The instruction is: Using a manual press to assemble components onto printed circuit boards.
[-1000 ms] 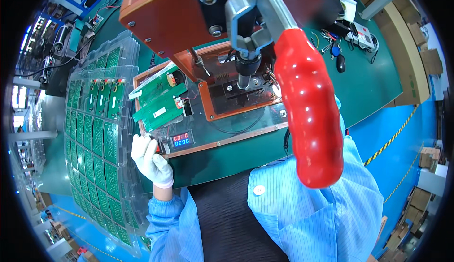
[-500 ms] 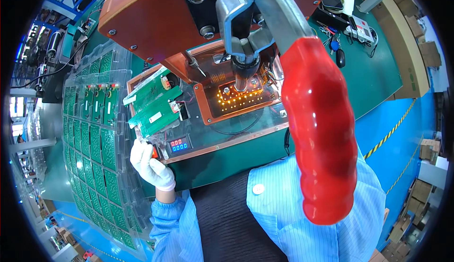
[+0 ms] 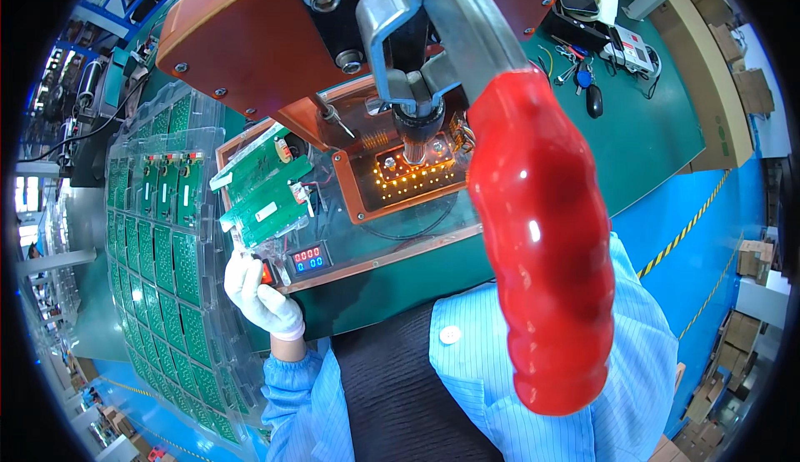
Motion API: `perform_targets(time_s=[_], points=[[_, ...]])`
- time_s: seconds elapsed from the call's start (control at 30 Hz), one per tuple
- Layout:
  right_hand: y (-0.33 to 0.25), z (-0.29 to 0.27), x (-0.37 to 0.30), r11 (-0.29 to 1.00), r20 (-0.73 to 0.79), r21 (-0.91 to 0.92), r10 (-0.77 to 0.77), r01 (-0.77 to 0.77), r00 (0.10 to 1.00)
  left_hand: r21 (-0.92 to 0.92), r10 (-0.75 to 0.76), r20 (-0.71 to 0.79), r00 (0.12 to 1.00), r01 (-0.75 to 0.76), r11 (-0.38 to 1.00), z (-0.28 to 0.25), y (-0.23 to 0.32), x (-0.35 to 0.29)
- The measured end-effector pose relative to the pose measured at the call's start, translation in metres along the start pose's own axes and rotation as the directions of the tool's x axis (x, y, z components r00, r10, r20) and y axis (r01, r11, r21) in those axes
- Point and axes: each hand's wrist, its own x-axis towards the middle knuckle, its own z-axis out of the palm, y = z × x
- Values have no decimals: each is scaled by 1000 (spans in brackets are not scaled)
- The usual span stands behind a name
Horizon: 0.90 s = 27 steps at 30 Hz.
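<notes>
My left hand point(image 3: 260, 299), in a white glove, is at the front left corner of the test fixture point(image 3: 379, 262). Its thumb and fingers are apart around a red rocker switch point(image 3: 267, 273), and I see nothing held in them. Beside the switch, a small digital display point(image 3: 309, 259) glows red and blue. Two green circuit boards point(image 3: 265, 211) lie on the fixture's left part. The large red handle point(image 3: 542, 237) of a toggle clamp stands in front of me. Under the clamp, rows of small yellow-orange lights point(image 3: 412, 183) shine in a framed window. My right hand does not show.
Clear trays point(image 3: 179, 254) with many green boards stand at the left. At the far right of the green table point(image 3: 658, 120) are a white device point(image 3: 629, 49), keys, a black fob and a black box. An orange press housing point(image 3: 242, 41) overhangs the fixture.
The whole scene has shifted slightly left in view, and the red handle appears a little lower. The display's digits have changed. My left hand stays by the switch.
</notes>
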Motion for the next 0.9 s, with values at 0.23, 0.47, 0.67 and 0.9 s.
perform_targets(time_s=[0.23,0.47,0.67,0.9], points=[[-7,4,-2,996,-16,-81,-42,41,999,79,-224,49,973,220,972,-5,8,-4],[-5,1,-7,895,90,-343,-270,285,959,-4,-37,30,999,37,999,0,1,0],[-4,3,-7,901,87,-338,-256,270,963,-14,-10,16,1000,10,1000,1,4,3],[-2,0,-6,898,94,-351,-248,265,964,-8,-1,11,1000,1,1000,1,3,4]])
